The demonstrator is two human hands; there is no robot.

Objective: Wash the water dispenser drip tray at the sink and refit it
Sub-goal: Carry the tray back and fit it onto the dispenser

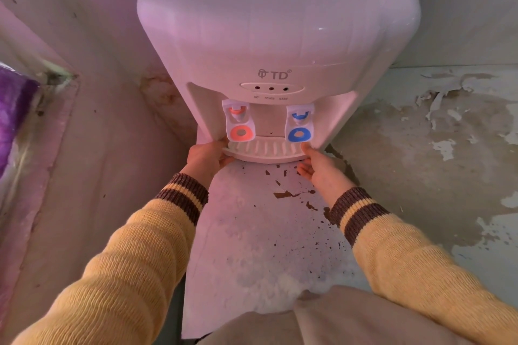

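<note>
A white water dispenser [277,36] stands in front of me, with a red tap [239,123] on the left and a blue tap [299,124] on the right. Below the taps sits the white ribbed drip tray [266,151], seated in the dispenser's front. My left hand [206,155] grips the tray's left end, thumb on top and fingers underneath. My right hand [316,166] holds the right end, with its thumb on the rim and fingers curled below.
The dispenser's lower front panel [252,232] is white with brown chipped spots. A wall with peeling paint [434,134] is on the right. A pinkish wall and a ledge with purple fabric [14,109] lie on the left.
</note>
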